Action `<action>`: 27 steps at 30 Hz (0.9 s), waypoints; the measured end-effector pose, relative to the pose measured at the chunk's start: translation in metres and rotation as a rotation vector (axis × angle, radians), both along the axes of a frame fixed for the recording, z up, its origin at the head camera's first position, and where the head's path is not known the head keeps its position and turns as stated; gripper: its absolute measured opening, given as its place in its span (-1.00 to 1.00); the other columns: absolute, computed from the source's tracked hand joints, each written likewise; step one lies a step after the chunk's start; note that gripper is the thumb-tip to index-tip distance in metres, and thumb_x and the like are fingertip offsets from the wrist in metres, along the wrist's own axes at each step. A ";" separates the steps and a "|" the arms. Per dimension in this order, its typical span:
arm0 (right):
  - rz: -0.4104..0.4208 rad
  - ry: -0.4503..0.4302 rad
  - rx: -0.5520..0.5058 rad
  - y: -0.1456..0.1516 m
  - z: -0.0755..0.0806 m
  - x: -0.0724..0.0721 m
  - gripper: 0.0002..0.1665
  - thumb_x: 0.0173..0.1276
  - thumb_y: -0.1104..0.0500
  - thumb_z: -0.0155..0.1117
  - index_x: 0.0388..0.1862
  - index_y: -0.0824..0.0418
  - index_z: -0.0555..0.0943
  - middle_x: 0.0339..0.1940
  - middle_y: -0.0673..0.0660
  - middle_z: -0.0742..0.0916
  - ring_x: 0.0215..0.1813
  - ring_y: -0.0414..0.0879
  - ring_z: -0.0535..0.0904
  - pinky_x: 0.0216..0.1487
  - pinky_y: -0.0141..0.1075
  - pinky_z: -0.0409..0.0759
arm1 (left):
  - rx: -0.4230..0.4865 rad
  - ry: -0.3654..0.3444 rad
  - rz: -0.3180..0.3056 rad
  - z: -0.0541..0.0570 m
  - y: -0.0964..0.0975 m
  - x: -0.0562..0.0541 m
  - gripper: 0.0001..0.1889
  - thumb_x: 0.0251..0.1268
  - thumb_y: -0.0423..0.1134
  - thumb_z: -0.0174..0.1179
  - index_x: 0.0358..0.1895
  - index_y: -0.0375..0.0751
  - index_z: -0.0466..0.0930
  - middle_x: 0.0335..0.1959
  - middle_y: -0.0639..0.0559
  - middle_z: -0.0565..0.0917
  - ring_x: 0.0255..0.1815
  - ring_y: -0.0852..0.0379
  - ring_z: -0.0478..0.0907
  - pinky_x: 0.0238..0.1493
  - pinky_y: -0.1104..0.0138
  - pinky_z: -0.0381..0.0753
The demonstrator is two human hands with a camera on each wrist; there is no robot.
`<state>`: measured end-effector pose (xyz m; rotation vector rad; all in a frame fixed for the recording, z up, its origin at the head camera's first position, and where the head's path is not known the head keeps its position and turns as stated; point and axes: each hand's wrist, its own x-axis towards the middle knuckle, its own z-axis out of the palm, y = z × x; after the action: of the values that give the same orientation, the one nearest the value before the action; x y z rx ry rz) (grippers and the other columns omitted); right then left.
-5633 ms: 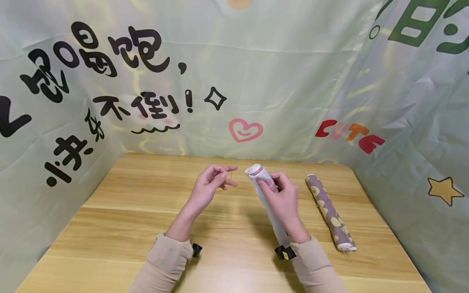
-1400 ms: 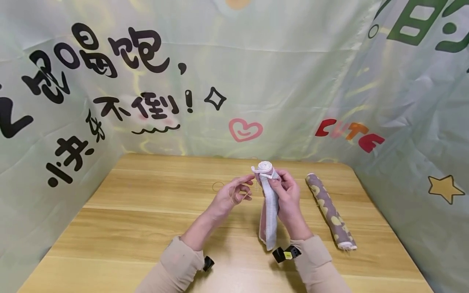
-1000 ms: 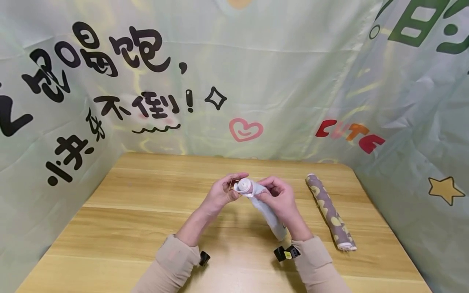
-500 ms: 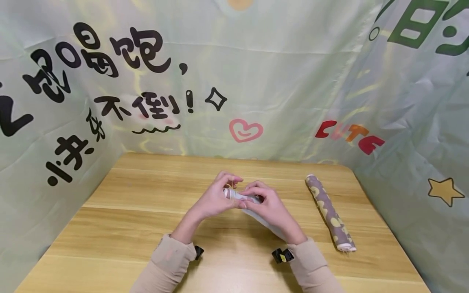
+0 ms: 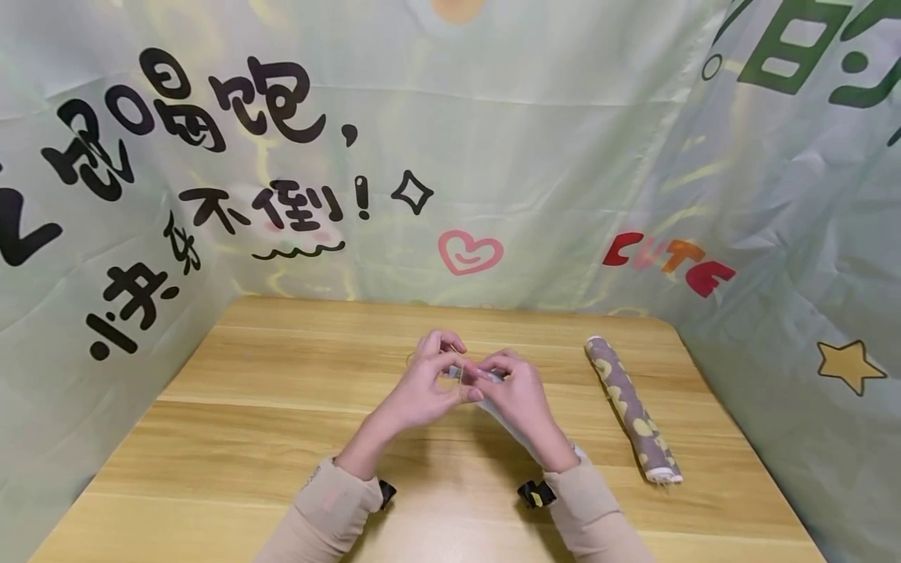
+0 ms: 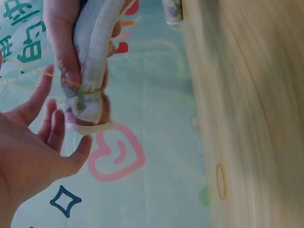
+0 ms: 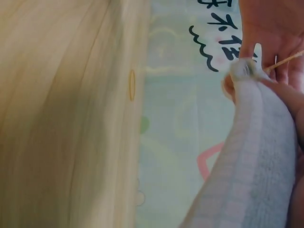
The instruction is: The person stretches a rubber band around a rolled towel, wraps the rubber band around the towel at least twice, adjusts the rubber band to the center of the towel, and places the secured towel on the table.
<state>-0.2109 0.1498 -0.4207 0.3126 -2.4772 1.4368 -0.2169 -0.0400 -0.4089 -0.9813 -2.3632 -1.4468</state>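
A rolled pale blue and pink towel (image 6: 95,42) hangs from my right hand (image 5: 517,387), whose thumb and fingers grip it just behind its end. Around that end runs a thin tan rubber band (image 6: 90,90), cinching the cloth; its strands (image 6: 28,68) stretch off toward the left edge of the left wrist view. My left hand (image 5: 425,391) has the stretched band hooked on its fingers, though the hooking point is out of sight. Its other fingers spread beside the roll's end. In the right wrist view the towel's long pale side (image 7: 266,156) fills the lower right.
A second roll, purple with yellow spots (image 5: 633,410), lies on the wooden table (image 5: 246,438) to the right. Another rubber band (image 7: 132,85) lies loose near the table's back edge. Printed fabric walls (image 5: 563,156) enclose the table at the back and both sides.
The band went from my left fingers alone onto the towel's end. The roll tipped over so its end points left, and both hands came together. The spotted roll stayed put.
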 end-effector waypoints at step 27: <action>-0.148 0.325 -0.059 0.000 -0.001 -0.004 -0.80 0.16 0.34 0.61 -0.31 0.29 0.70 -0.24 0.15 0.69 -0.24 -0.05 0.62 -0.32 -0.36 0.59 | 0.323 0.130 0.238 -0.015 0.034 0.012 -0.04 0.22 0.39 0.19 0.49 -0.29 0.42 0.61 -0.20 0.04 0.14 -0.10 0.31 0.14 0.09 0.38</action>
<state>-0.2150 0.1500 -0.4220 0.3159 -2.1476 1.2827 -0.2052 -0.0064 -0.4242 -0.6651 -1.9929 -1.5535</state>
